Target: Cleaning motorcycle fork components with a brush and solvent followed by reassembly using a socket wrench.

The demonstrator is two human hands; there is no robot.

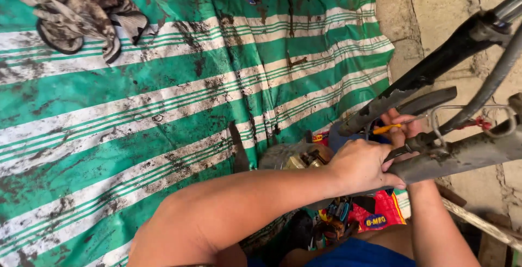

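Spread across the floor (435, 6), a striped tarp (163, 109), with a crumpled rag (76, 11) on its far left corner. At right, over the tarp's edge, a bicycle frame (435, 66). Left hand (361, 163) against the lower tube (467, 155); right hand (399, 125) just behind it, between the tubes, touching a wire bracket (435, 116). Beneath the forearms, a pile of tools (337, 218).
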